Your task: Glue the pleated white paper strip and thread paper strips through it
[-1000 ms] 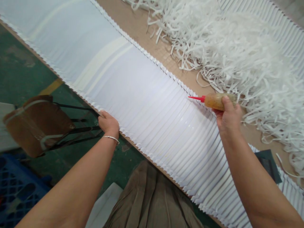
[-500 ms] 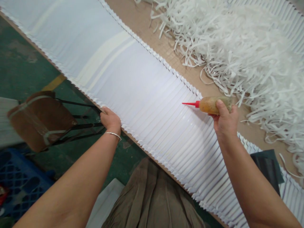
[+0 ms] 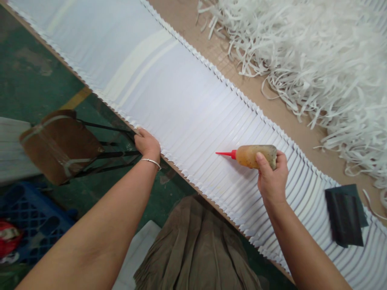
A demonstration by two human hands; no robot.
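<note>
My right hand (image 3: 273, 179) is wrapped round a squeeze glue bottle (image 3: 252, 156) with amber contents and a red pointed nozzle (image 3: 225, 153). The bottle lies nearly level over a long row of overlapping white strips (image 3: 193, 104), its tip pointing left; whether the tip touches them I cannot tell. At the near edge of the brown table board (image 3: 178, 165), my left hand (image 3: 148, 143) is closed on the edge beside the strip ends, its fingers partly hidden. A bracelet circles the left wrist.
A big heap of loose white strips (image 3: 302, 60) lies on the far side of the brown board. Black sheets (image 3: 346, 215) rest on the row at right. A brown-seated stool (image 3: 60, 145) and a blue plastic crate (image 3: 33, 225) stand at left on the green floor.
My right hand has brought the glue bottle from the far edge of the row toward me and left, over its middle. My left hand stays at the board's edge; the view has shifted slightly.
</note>
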